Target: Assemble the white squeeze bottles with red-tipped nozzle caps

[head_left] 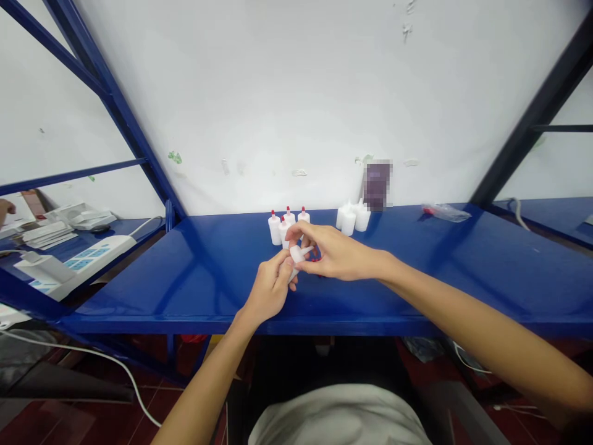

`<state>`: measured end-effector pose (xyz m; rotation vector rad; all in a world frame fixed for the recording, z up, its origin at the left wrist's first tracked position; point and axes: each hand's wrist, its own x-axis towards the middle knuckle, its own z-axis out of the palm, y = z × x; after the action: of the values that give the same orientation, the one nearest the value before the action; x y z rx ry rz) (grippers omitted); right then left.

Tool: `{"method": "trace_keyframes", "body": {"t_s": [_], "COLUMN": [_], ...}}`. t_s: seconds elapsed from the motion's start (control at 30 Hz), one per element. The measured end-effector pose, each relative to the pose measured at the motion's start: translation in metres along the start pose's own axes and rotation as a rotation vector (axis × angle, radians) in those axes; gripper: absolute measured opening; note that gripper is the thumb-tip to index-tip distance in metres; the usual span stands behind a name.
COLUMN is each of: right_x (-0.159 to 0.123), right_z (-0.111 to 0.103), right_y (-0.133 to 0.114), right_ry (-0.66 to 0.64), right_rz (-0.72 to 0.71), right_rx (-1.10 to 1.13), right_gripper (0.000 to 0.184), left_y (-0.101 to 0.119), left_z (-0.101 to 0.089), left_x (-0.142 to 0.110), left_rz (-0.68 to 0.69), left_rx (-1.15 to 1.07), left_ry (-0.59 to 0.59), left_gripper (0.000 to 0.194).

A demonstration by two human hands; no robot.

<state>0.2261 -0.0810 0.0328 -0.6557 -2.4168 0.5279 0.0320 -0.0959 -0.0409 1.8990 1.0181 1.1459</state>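
Pale shirt (343, 417) nearest. Left hand (271, 284) grips a white bottle (293, 272) above the blue surface (208, 272); right hand (340, 252) has fingers closed about its nozzle cap (296, 253), no red tip visible. Beyond: four red-tipped bottles (275, 231), apparently done; white cluster (348, 221), no red seen, seemingly left.

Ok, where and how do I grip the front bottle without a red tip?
I'd pinch the front white nozzle bottle around its wide body, coming from the near side: it stands upright, neighbouring bottles stand behind on either side, and its nozzle looks too slim to hold well.
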Motion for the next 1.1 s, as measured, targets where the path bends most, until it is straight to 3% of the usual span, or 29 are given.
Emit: {"method": "trace_keyframes", "body": {"t_s": [0.27, 0.33, 0.43, 0.5, 0.6, 0.7, 0.87, 1.1], "right_x": [0.012, 0.013, 0.009, 0.003, -0.01, -0.021, -0.031, -0.031], "right_z": [0.012, 0.01, -0.006, -0.022, -0.04, -0.043, -0.036, -0.026], "right_y": [-0.004, -0.002, 0.012, 0.029, 0.061, 0.086, 0.099, 0.103], "right_ry": [-0.075, -0.097, -0.046, -0.016, -0.163, -0.27, -0.317, -0.331], "right_rz": [0.028, 0.002, 0.013, 0.107, 0.397, 0.551, 0.472, 0.303], "right_rx": [0.015, 0.086, 0.137, 0.009, -0.218, -0.204, -0.022, -0.02], "right_gripper": [0.019, 0.021, 0.023, 0.021, 0.037, 0.024, 0.047, 0.041], "left_y": [-0.008, -0.008, -0.006, -0.004, -0.003, -0.003, -0.005, -0.007], "left_z": [0.001, 0.0, -0.002, -0.002, -0.001, -0.001, -0.001, 0.0], "left_x": [0.002, 0.003, 0.003, 0.003, 0.003, 0.004, 0.005, 0.003], "left_rz": [-0.076, -0.041, -0.039, -0.067, -0.07, -0.077, -0.146, -0.111], "left_rx": [-0.268, -0.224, 0.023, 0.186, 0.335, 0.37, 0.313, 0.275], "left_ry": [0.003, 0.008, 0.036, 0.035, -0.003, 0.005, -0.002, 0.005], "left_gripper": [0.051, 0.05, 0.051, 0.055, 0.057, 0.059, 0.059, 0.041]}}
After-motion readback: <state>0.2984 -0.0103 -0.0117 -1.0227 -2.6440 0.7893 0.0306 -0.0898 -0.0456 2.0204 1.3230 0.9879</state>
